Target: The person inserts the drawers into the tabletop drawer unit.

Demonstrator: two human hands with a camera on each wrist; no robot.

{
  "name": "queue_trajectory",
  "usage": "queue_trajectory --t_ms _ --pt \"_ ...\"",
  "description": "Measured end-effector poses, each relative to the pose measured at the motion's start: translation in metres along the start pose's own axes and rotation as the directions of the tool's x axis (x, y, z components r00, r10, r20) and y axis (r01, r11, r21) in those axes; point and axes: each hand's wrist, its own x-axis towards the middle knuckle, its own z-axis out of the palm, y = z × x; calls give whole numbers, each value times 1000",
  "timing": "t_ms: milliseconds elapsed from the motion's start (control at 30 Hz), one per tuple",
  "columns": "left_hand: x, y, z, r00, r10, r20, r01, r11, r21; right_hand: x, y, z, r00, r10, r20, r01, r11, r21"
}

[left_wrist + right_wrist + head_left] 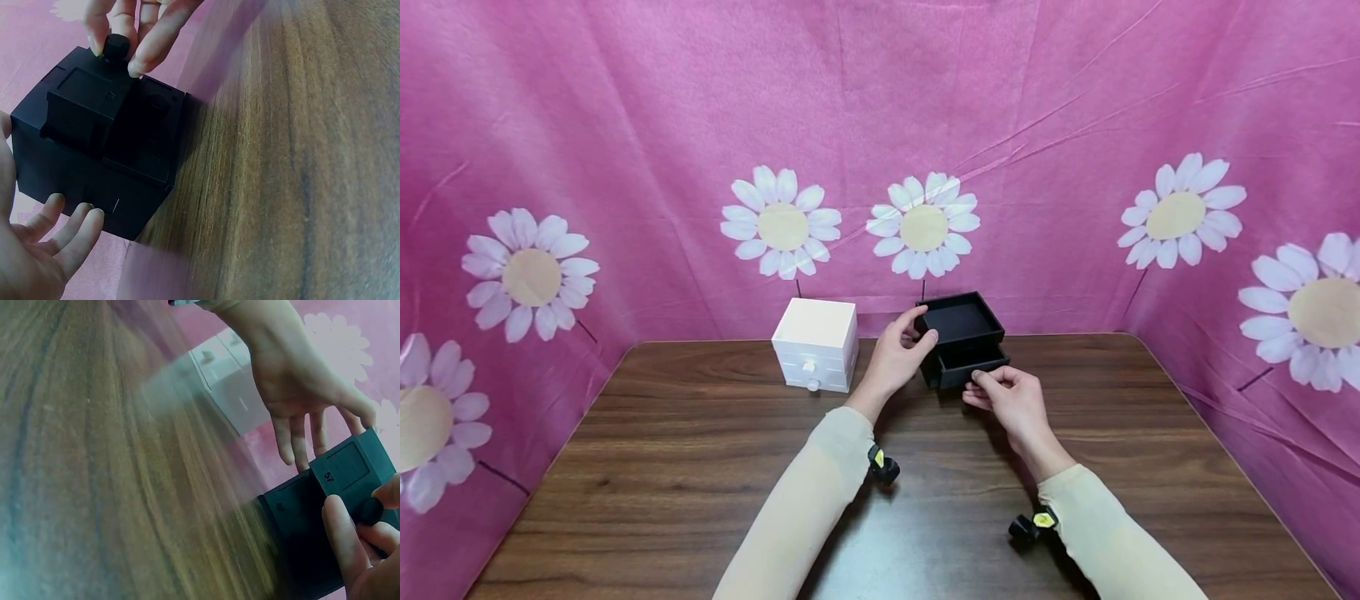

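A small black drawer box (961, 321) with a recessed top stands toward the back of the table, right of centre. Its upper drawer (345, 467) is partly pulled out, above a lower drawer front whose own knob (156, 104) shows faintly. My right hand (1013, 402) pinches the round black knob (116, 47) of the upper drawer between thumb and fingers. On the box's left side rests my left hand (897, 352), fingers extended against the wall and spread in the right wrist view. The drawer's inside looks dark in the head view.
A white drawer box (816, 329) with two white knobs stands left of my left hand. Both boxes are on a brown wooden table (700, 483). A pink cloth (880, 100) with printed daisies hangs behind and along both sides.
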Motion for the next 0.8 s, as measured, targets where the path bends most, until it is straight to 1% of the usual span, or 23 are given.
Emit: queue_trajectory --t_ms 200,367,633,800 --pt "-1 0 0 1000 0 -2 0 1000 1 6 0 2 1000 3 6 -3 1000 10" --pt "0 -1 0 1000 2 1 -2 1000 10 11 0 4 1000 3 2 -3 1000 0" --pt "0 -2 1 1000 1 -4 -1 1000 15 16 0 8 1000 24 -4 -24 1000 -9" --pt "1 -1 1 1000 -8 -3 8 1000 16 18 0 8 1000 19 -4 -19 1000 -17"
